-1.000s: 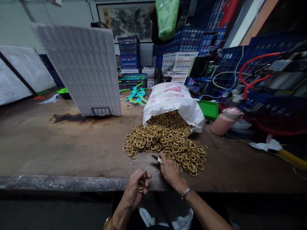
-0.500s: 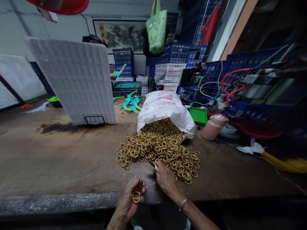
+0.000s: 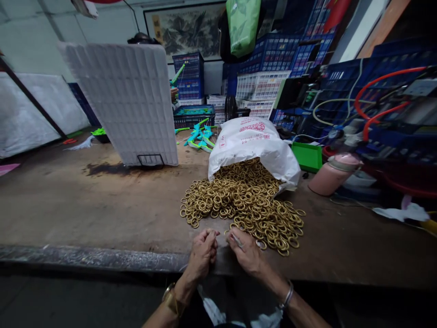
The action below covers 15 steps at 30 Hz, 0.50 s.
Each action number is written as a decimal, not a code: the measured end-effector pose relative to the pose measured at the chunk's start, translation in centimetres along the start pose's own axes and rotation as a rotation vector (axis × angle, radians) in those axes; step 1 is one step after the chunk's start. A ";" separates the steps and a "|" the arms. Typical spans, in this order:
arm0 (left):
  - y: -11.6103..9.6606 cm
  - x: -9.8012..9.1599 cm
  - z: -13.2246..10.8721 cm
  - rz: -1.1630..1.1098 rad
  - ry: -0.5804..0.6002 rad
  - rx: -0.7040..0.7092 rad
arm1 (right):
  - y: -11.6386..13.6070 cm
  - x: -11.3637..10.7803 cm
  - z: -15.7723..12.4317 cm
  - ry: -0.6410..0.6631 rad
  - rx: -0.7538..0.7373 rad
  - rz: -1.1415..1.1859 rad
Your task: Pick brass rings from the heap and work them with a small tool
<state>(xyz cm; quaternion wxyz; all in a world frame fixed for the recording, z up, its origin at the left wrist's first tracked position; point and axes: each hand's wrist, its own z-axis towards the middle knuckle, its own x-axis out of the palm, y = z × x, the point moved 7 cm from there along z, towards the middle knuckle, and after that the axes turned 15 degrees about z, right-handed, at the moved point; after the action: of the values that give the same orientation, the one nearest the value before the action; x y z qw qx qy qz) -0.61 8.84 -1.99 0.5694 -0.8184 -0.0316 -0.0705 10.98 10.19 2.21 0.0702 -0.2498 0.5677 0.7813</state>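
Observation:
A pile of gold-coloured rings (image 3: 239, 200) spills onto the table from the mouth of a white sack (image 3: 251, 139) with red print. My left hand (image 3: 204, 253) is closed just in front of the pile, knuckles up, so whatever lies in its fingers is hidden. Close beside it, my right hand (image 3: 249, 253) grips a small slim tool (image 3: 238, 240) with a pale, metallic-looking body. The fingertips of this hand are at the near edge of the pile, by a few loose rings. A narrow gap separates the two hands.
A white ribbed panel (image 3: 126, 105) stands upright on the wooden table (image 3: 85, 209), left of the sack. Blue-green plastic pieces (image 3: 200, 134) lie behind. To the right are a green tray (image 3: 307, 156), a pink bottle (image 3: 332, 175) and a machine with orange hoses (image 3: 367, 109).
My left hand has turned over and moved up and toward my right hand; the rings seen in it before no longer show. The camera view has swung left and down.

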 end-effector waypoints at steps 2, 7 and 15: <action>0.1 0.1 0.1 0.042 0.026 -0.007 | 1.3 0.6 -0.4 0.095 -0.078 -0.043; 0.0 0.0 -0.2 0.111 0.123 0.003 | 2.8 1.7 -0.9 0.255 -0.149 -0.051; -0.7 -0.6 -0.8 0.239 0.079 0.065 | 1.3 1.8 -0.2 0.124 0.005 0.103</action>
<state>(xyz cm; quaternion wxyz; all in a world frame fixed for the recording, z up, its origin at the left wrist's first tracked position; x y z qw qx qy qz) -1.35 8.32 -1.20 0.6007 -0.7941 0.0863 -0.0331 9.00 9.26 2.41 -0.0048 -0.2682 0.5850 0.7654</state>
